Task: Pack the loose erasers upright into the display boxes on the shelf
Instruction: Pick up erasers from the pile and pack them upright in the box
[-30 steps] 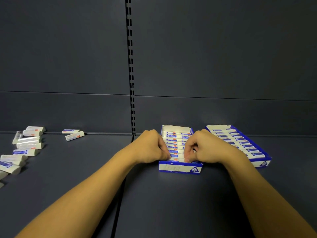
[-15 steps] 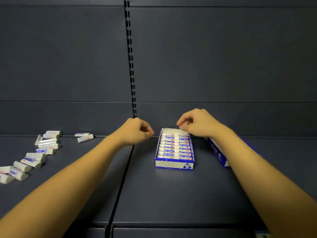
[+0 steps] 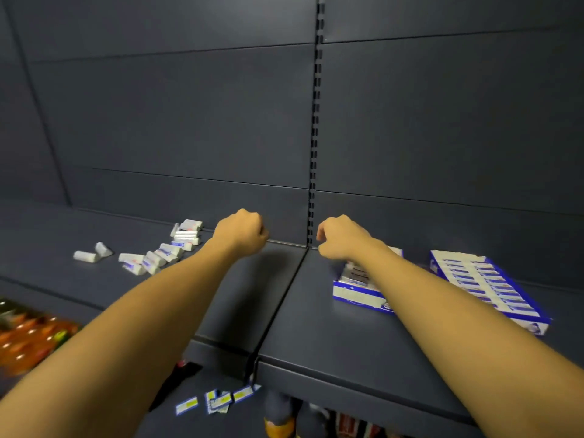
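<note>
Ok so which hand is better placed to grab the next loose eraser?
Probably the left hand. It hangs empty right beside the loose erasers, while the right hand is over by the display boxes, farther from them.

Both forearms extended forward, left hand (image 3: pixel 241 233) raised, fingers curled, holding nothing, right hand (image 3: pixel 339 237) level with it, fingers curled, empty.

The right arm (image 3: pixel 410 279) covers most of the nearer display box (image 3: pixel 354 292), so the erasers inside barely show. The orange things (image 3: pixel 28 339) at the left edge are blurry and cut off. The little labels (image 3: pixel 218 399) lower down are too blurry to read.
</note>
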### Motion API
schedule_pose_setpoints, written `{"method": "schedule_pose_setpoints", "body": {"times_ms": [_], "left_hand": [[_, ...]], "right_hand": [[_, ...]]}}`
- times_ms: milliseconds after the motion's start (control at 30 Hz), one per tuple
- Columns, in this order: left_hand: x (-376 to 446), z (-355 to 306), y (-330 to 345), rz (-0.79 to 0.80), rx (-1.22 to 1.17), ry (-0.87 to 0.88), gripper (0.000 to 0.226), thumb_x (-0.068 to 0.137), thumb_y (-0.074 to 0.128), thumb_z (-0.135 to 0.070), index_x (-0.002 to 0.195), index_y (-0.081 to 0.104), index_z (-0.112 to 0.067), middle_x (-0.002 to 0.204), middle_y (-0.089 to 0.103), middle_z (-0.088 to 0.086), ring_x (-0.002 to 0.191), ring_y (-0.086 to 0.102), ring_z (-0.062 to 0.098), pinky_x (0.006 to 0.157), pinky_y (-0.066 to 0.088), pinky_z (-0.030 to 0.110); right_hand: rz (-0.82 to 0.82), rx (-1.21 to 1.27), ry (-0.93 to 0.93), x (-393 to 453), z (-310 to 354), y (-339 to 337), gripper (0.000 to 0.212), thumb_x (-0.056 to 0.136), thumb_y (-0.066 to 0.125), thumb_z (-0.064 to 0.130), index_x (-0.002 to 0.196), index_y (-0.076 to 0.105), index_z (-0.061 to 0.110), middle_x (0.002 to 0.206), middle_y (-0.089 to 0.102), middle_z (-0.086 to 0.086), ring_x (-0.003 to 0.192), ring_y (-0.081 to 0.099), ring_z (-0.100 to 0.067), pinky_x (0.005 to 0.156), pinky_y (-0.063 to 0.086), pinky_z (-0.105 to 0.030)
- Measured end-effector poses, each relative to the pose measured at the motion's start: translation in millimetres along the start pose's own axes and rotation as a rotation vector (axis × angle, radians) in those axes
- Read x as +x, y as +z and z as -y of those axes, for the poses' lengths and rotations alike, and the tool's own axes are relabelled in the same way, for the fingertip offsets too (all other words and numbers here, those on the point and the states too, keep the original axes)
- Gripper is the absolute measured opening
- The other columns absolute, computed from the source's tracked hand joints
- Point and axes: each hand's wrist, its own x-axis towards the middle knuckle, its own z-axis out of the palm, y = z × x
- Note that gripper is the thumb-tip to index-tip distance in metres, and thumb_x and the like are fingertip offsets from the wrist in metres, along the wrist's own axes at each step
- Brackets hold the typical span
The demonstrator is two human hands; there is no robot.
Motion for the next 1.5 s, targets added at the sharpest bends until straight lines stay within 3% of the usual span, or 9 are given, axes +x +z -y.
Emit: {"method": "schedule_pose_setpoints", "body": {"times_ms": [200,367,533,700,800,900,1033,1267,1500], "left_hand": [[-20,49,-28,0.013,0.104,-0.083,0.03,0.095,0.045,-0.029,0.072,0.049,-0.011,0.076,0.054,0.011,0.07,0.06,0.032,0.062,0.041,0.031],[-35,101,-43,0.012,0.129,-0.112,0.03,0.095,0.045,-0.031,0.076,0.058,-0.012,0.07,0.053,0.003,0.061,0.053,0.024,0.056,0.04,0.028],[-51,151,-54,0.0,0.129,-0.109,0.035,0.097,0.045,-0.026,0.063,0.04,-0.017,0.07,0.049,0.003,0.06,0.047,0.02,0.06,0.041,0.032],[-62,202,-55,0.051,0.094,-0.108,0.019,0.096,0.046,-0.029,0.094,0.058,-0.015,0.094,0.06,0.005,0.08,0.058,0.028,0.071,0.048,0.036],[-65,230,-53,0.08,0.078,-0.098,0.01,0.095,0.049,-0.025,0.094,0.055,-0.018,0.094,0.059,0.003,0.081,0.058,0.027,0.07,0.049,0.037],[-63,255,-52,0.079,0.075,-0.114,0.012,0.093,0.051,-0.022,0.095,0.06,-0.015,0.099,0.063,0.006,0.081,0.06,0.027,0.069,0.05,0.037],[-55,282,-48,0.084,0.055,-0.12,0.011,0.089,0.051,-0.017,0.088,0.06,-0.012,0.091,0.06,0.007,0.076,0.058,0.027,0.065,0.048,0.034],[-22,313,-36,0.118,0.06,-0.068,0.018,0.088,0.054,-0.015,0.099,0.068,-0.011,0.096,0.066,0.008,0.081,0.064,0.03,0.079,0.06,0.042],[40,327,-30,0.107,0.084,0.056,0.018,0.091,0.056,-0.014,0.102,0.071,-0.012,0.091,0.067,0.007,0.079,0.065,0.026,0.077,0.061,0.041]], "right_hand": [[-0.006,-0.037,-0.011,11,64,0,0.03,0.081,0.057,0.016,0.109,0.068,0.013,0.107,0.067,-0.007,0.092,0.065,-0.029,0.074,0.054,-0.034],[-0.014,-0.059,-0.001,20,121,6,0.026,0.085,0.056,0.017,0.109,0.065,0.014,0.105,0.065,-0.005,0.09,0.063,-0.026,0.07,0.051,-0.032],[-0.019,-0.065,0.021,28,181,17,0.024,0.086,0.057,0.02,0.107,0.064,0.014,0.103,0.063,-0.006,0.086,0.06,-0.026,0.07,0.049,-0.032],[-0.034,-0.051,0.041,38,233,34,0.022,0.091,0.059,0.029,0.106,0.065,0.016,0.101,0.061,-0.004,0.084,0.058,-0.026,0.068,0.044,-0.031],[-0.012,-0.084,0.052,39,253,44,0.02,0.086,0.056,0.021,0.103,0.065,0.015,0.096,0.061,-0.005,0.081,0.058,-0.026,0.066,0.044,-0.03],[0.017,-0.112,0.075,41,265,54,0.02,0.084,0.055,0.016,0.101,0.063,0.013,0.093,0.059,-0.005,0.08,0.058,-0.026,0.065,0.043,-0.03],[0.022,-0.088,0.105,54,274,65,0.022,0.084,0.055,0.017,0.104,0.064,0.014,0.102,0.061,-0.006,0.086,0.059,-0.028,0.069,0.045,-0.03],[0.004,-0.026,0.141,92,278,76,0.024,0.082,0.057,0.016,0.104,0.066,0.015,0.105,0.064,-0.006,0.089,0.063,-0.027,0.07,0.049,-0.031],[-0.022,0.023,0.165,143,272,71,0.026,0.081,0.056,0.013,0.104,0.068,0.017,0.103,0.068,-0.006,0.087,0.067,-0.026,0.074,0.058,-0.034]]}}
